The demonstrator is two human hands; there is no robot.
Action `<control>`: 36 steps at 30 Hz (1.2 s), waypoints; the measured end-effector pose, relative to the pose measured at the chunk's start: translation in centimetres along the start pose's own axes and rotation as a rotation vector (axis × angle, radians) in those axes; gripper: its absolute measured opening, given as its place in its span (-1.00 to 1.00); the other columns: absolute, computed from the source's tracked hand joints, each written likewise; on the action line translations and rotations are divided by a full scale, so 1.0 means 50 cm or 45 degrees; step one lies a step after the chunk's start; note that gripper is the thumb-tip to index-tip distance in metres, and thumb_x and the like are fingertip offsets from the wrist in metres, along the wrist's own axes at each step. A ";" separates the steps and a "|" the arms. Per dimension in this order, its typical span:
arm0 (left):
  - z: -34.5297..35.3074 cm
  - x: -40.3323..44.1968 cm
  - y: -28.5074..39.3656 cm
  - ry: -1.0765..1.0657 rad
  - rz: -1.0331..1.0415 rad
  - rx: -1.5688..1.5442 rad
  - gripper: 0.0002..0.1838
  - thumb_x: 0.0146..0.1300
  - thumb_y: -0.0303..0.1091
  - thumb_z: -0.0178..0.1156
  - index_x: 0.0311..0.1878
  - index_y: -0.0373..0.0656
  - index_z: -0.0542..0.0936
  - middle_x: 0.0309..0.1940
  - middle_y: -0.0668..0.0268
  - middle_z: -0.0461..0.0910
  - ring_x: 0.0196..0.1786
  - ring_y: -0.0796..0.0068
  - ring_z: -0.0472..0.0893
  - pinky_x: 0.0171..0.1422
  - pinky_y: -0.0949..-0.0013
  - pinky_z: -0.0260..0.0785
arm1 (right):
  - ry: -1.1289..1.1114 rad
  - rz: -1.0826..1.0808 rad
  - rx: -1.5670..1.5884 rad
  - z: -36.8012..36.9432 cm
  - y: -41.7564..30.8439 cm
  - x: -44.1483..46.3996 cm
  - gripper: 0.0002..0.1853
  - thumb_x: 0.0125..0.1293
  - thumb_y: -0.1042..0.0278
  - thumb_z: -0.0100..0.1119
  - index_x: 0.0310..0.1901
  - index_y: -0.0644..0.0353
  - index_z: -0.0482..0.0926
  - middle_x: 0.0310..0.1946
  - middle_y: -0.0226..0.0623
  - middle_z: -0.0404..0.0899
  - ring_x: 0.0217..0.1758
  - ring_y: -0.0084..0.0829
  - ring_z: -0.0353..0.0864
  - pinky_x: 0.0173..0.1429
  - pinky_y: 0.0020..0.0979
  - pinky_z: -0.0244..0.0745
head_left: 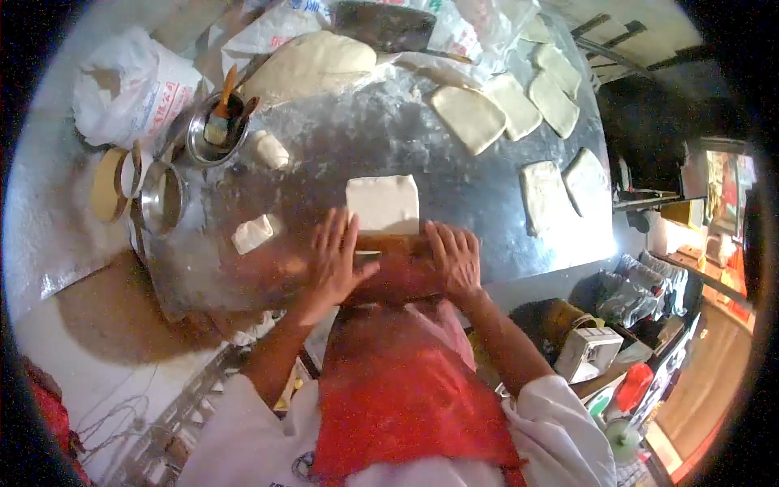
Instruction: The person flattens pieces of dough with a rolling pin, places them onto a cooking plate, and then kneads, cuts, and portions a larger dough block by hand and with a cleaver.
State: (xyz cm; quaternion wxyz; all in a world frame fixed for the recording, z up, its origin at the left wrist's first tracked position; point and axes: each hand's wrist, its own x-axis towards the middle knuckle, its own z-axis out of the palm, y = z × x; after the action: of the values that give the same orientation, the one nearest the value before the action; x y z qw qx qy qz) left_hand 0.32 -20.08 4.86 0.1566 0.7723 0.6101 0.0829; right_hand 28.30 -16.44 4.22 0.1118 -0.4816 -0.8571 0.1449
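Note:
A pale, roughly square sheet of dough [381, 203] lies on the metal table [324, 154] in front of me. Across its near edge runs a wooden rolling pin [391, 243]. My left hand [334, 256] rests on the pin's left end, palm down, with the fingers stretched forward and the thumb pointing inward. On the right end lies my right hand [454, 256], its fingers also extended and apart. Neither hand is wrapped round the pin. Two small folded dough pieces [253, 234] [271, 151] sit to the left of the sheet.
Several flattened dough pieces [468, 118] lie at the back right and right edge. A large dough mass [312, 65] is at the back. At the left stand a metal pot with brushes [199, 146], a metal bowl [162, 199] and a white plastic bag [134, 89].

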 end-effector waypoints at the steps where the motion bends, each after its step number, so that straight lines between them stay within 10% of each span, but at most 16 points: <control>1: 0.017 0.029 -0.014 0.010 0.012 0.007 -0.03 0.42 0.27 0.15 0.63 -0.24 0.12 0.61 -0.13 0.11 0.66 -0.14 0.08 0.67 -0.19 -0.08 | 0.035 0.015 0.009 -0.007 0.003 0.024 -0.44 0.27 0.20 0.23 0.32 0.10 0.48 0.18 -0.20 0.55 0.26 -0.14 0.53 0.36 0.02 0.34; 7: 0.052 0.211 -0.080 0.035 -0.409 -0.688 -0.44 0.35 -0.24 0.32 0.34 -0.26 0.49 0.33 -0.11 0.47 0.39 -0.12 0.42 0.45 0.01 0.29 | -0.219 -0.037 0.071 0.009 0.043 -0.067 -0.41 0.31 0.11 0.20 0.39 -0.06 0.50 0.39 -0.18 0.43 0.45 -0.05 0.38 0.49 0.07 0.26; 10: -0.048 0.232 -0.044 -0.321 -0.272 -0.062 -0.68 0.31 -0.35 0.34 0.04 -0.30 0.56 0.14 0.08 0.54 0.14 0.17 0.59 0.14 0.10 0.47 | -0.187 -0.031 0.045 -0.014 0.026 -0.112 -0.36 0.27 -0.04 0.24 0.40 -0.13 0.50 0.40 -0.20 0.42 0.47 -0.05 0.35 0.51 0.09 0.22; 12: -0.065 0.222 -0.030 -0.348 -0.457 -0.854 -0.82 0.30 -0.36 0.36 -0.18 -0.24 0.60 0.01 0.18 0.60 0.03 0.27 0.61 -0.01 0.18 0.45 | -0.179 0.012 0.197 -0.035 0.016 -0.117 -0.34 0.23 -0.08 0.28 0.39 -0.14 0.51 0.39 -0.21 0.43 0.45 -0.05 0.36 0.50 0.10 0.22; 18: -0.151 0.097 0.057 0.119 -0.960 -2.112 -0.85 0.44 -0.31 0.28 -0.02 -0.10 0.59 -0.12 0.46 0.61 -0.08 0.53 0.63 -0.05 0.30 0.54 | -0.123 0.055 0.167 -0.021 0.006 -0.140 -0.40 0.26 -0.04 0.29 0.34 -0.10 0.55 0.34 -0.23 0.46 0.41 -0.05 0.40 0.42 0.07 0.26; 24: -0.052 -0.080 -0.048 0.176 -1.159 -1.763 -0.54 0.46 -0.09 0.29 0.27 -0.13 0.50 0.10 0.22 0.62 0.20 0.39 0.60 0.23 0.20 0.49 | -0.138 0.175 0.179 -0.032 -0.032 -0.173 -0.50 0.27 0.02 0.32 0.22 -0.04 0.63 0.30 -0.21 0.49 0.29 -0.05 0.49 0.32 0.00 0.33; 28: -0.043 -0.076 -0.073 0.341 -0.708 -1.105 -0.60 0.55 -0.18 0.14 0.30 -0.19 0.52 0.27 0.17 0.57 0.37 0.25 0.50 0.50 0.20 0.28 | -0.063 0.093 0.142 -0.095 -0.077 -0.116 -0.53 0.23 0.19 0.41 0.18 -0.04 0.61 0.25 -0.26 0.49 0.19 -0.10 0.53 0.10 -0.10 0.42; 33: -0.052 0.215 -0.095 0.203 0.075 0.107 -0.32 0.46 0.04 0.19 0.52 -0.09 0.35 0.52 0.00 0.31 0.59 -0.02 0.25 0.65 -0.17 -0.01 | 0.004 -0.022 -0.208 0.029 0.052 0.210 -0.25 0.40 -0.05 0.17 0.56 -0.03 0.26 0.54 -0.01 0.24 0.57 0.05 0.25 0.55 0.12 0.19; 36: 0.004 0.306 -0.160 0.356 -0.094 -0.066 -0.13 0.44 0.13 0.16 0.63 -0.13 0.13 0.67 0.10 0.03 0.69 -0.01 0.03 0.69 -0.30 -0.24 | 0.077 -0.003 -0.223 0.048 0.060 0.215 -0.23 0.43 -0.12 0.12 0.57 0.06 0.25 0.55 0.00 0.23 0.59 0.03 0.23 0.57 0.12 0.14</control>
State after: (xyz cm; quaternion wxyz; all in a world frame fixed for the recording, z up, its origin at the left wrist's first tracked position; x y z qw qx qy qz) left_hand -3.26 -3.63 0.98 0.0929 0.7258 0.6517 0.1997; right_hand 24.38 -6.05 1.47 0.0951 -0.4927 -0.8633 0.0547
